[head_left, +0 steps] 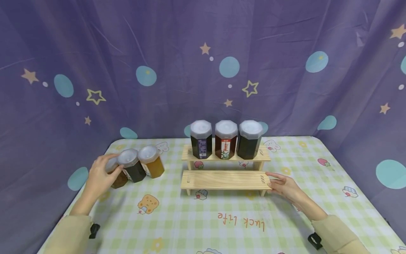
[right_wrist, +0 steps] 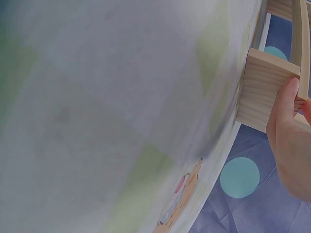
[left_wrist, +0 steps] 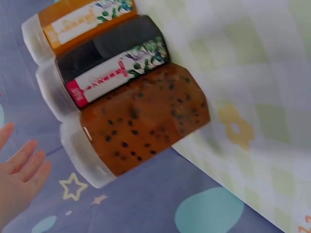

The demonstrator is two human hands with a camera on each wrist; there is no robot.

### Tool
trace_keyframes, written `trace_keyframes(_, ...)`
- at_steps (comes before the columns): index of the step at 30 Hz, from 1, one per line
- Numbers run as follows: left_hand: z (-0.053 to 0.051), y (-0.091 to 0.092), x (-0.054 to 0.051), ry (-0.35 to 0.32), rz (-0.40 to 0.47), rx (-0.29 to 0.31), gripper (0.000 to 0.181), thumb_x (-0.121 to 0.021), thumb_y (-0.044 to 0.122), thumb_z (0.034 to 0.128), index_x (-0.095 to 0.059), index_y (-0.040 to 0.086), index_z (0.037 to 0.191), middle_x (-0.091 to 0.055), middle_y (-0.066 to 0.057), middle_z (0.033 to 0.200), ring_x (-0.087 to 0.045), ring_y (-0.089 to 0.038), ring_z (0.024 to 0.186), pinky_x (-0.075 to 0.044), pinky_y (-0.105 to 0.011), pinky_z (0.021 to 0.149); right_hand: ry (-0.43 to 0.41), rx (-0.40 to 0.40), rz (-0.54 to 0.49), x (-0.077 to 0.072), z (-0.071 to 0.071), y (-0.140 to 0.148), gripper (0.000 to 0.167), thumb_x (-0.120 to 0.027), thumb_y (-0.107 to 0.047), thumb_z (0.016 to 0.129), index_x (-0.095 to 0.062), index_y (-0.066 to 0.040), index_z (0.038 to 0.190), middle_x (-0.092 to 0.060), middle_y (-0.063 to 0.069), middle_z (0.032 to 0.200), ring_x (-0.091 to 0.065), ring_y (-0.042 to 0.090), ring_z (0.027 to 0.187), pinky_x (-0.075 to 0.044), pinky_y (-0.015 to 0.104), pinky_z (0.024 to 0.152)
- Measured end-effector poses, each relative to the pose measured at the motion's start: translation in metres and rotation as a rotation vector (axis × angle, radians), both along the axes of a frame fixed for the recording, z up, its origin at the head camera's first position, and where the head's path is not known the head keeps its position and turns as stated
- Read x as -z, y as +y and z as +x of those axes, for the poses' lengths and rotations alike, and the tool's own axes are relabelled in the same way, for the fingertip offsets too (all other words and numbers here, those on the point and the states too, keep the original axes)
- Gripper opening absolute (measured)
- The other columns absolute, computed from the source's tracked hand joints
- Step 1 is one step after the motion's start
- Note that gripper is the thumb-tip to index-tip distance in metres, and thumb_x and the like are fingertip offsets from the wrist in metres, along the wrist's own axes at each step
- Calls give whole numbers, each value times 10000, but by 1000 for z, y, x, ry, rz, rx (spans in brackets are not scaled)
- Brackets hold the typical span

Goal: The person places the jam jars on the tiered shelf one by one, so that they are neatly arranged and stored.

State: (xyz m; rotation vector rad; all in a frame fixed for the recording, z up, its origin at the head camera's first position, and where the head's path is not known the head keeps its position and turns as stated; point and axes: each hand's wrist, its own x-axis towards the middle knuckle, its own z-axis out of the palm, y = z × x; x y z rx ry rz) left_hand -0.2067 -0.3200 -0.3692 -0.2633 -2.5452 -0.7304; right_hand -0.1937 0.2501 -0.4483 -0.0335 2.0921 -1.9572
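My left hand (head_left: 101, 174) reaches around the lid of a seed-flecked brown jar (left_wrist: 150, 119), partly hidden behind it in the head view. In the left wrist view its fingers are spread and apart from the white lid (left_wrist: 82, 153). Beside that jar stand a dark jar (head_left: 137, 172) and an amber jar (head_left: 155, 168), close together in a row. My right hand (head_left: 287, 187) pinches the right end of the lower board of a two-step wooden rack (head_left: 222, 179). In the right wrist view, its thumb lies against the rack's wooden edge.
On the rack's upper step (head_left: 187, 153) stand a dark jar with a purple label (head_left: 201, 145), a reddish jar (head_left: 225, 145) and another dark jar (head_left: 248, 146). A checked cloth (head_left: 177, 225) covers the table. Behind it hangs a purple curtain (head_left: 177, 42).
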Motion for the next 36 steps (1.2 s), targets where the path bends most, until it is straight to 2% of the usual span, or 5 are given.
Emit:
trace_keyframes(6, -5, -13, 6, 4, 1, -13, 362, -610, 122, 807, -519, -40, 1118, -399, -306, 1184, -314, -492, 1088, -216, -620, 868, -13, 6, -13, 1, 1, -1, 561, -537, -32, 868, -267, 78, 1346, -566, 171, 1105, -605, 128, 875, -471, 370, 821)
trace_keyframes(15, -9, -30, 12, -76, 10, -52, 422, -570, 198, 847, -476, -50, 1175, -303, -339, 1237, -258, -534, 1093, -222, -648, 812, -14, 10, -43, 2, 0, 0, 574, -547, -31, 862, -258, 91, 1343, -570, 135, 1073, -608, 136, 860, -477, 366, 810)
trace_keyframes(22, -13, -38, 18, -98, -1, -74, 477, -584, 218, 831, -448, -55, 1198, -269, -373, 1231, -248, -555, 1095, -237, -648, 800, -11, 8, -43, 2, 0, 0, 567, -537, -20, 865, -255, 92, 1344, -570, 146, 1075, -607, 136, 861, -477, 366, 811)
trace_keyframes(30, -16, -45, 22, -163, 47, -101, 595, -602, 273, 825, -380, -58, 1267, -183, -403, 1280, -214, -577, 1128, -235, -683, 791, 3, 1, -46, 3, 0, 0, 563, -536, -2, 860, -259, 98, 1340, -584, 133, 1076, -605, 122, 864, -483, 363, 799)
trace_keyframes(36, -18, -47, 27, -155, 81, -102, 631, -624, 279, 810, -366, -44, 1288, -170, -402, 1287, -198, -572, 1149, -226, -691, 789, 10, -11, -53, 3, 0, 1, 560, -533, 0, 861, -259, 98, 1339, -575, 137, 1088, -602, 117, 870, -481, 359, 803)
